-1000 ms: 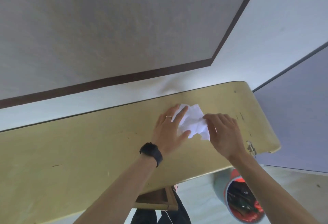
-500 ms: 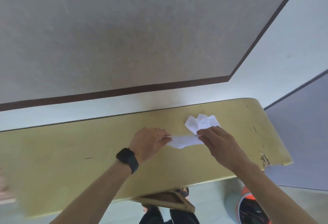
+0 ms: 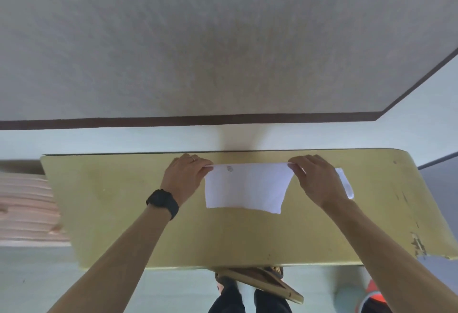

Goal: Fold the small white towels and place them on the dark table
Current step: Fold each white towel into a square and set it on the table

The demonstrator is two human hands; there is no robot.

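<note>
A small white towel [image 3: 245, 186] is stretched flat between my hands above the yellowish table top [image 3: 148, 226]. My left hand [image 3: 184, 176], with a ring and a black wristwatch, pinches the towel's top left corner. My right hand [image 3: 316, 179] pinches the top right corner. The towel hangs down from that top edge and has a small dark mark near the top. Another white towel [image 3: 345, 185] lies on the table just right of my right hand, partly hidden by it.
The table [image 3: 371, 213] stands against a pale wall with a dark band. Its right front corner is chipped. A pink ribbed object [image 3: 24, 208] sits at the far left. Below the table edge are my legs, a wooden piece [image 3: 260, 281] and a red-rimmed bin [image 3: 371, 295].
The crumpled towel has been pulled open: my hands moved apart, and it now hangs spread between them. The view has shifted so the table sits more square.
</note>
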